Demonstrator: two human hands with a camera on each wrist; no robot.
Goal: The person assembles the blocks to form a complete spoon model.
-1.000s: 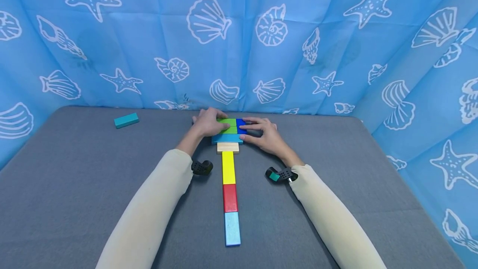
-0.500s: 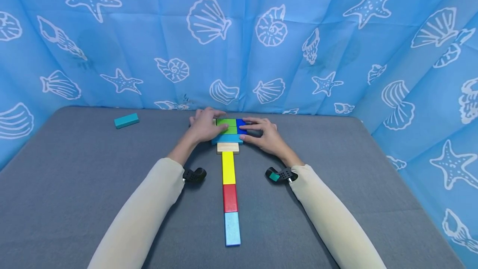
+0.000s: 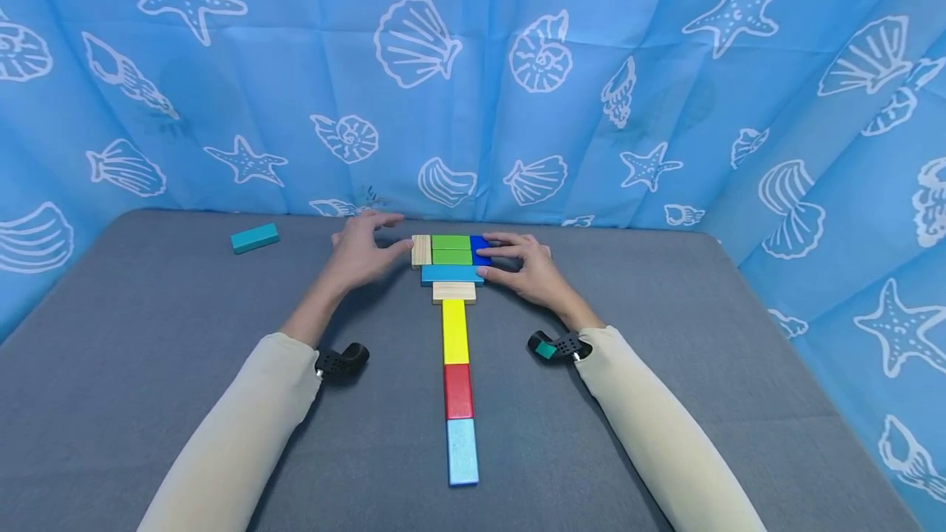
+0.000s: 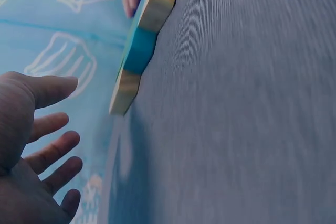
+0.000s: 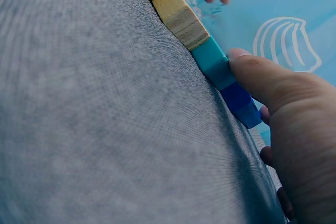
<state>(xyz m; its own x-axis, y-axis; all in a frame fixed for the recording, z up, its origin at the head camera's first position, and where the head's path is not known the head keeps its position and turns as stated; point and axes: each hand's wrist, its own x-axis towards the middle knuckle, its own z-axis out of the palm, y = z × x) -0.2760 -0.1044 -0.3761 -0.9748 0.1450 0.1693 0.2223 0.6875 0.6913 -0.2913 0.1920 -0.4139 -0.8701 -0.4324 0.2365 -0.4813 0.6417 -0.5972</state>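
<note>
Wooden blocks lie flat in a hammer-like pattern on the grey cloth. At its far end, a natural wood block (image 3: 422,250), two green blocks (image 3: 451,242) and a dark blue block (image 3: 478,244) sit side by side. Below them lies a blue-teal block (image 3: 449,273). My left hand (image 3: 360,254) hovers left of the wood block, fingers spread and holding nothing; the left wrist view shows a gap between that hand (image 4: 31,140) and the blocks. My right hand (image 3: 534,271) rests its extended fingertips on the dark blue block, its thumb touching the blue-teal block's right end.
Toward me run another wood block (image 3: 454,291), a yellow block (image 3: 455,331), a red block (image 3: 458,391) and a light blue block (image 3: 462,451). A loose teal block (image 3: 254,238) lies at the far left. A blue shell-patterned curtain (image 3: 473,89) hangs behind the table.
My left hand has drawn away to the left from the green blocks, uncovering the wood block at the pattern's left end. The right hand stays in place.
</note>
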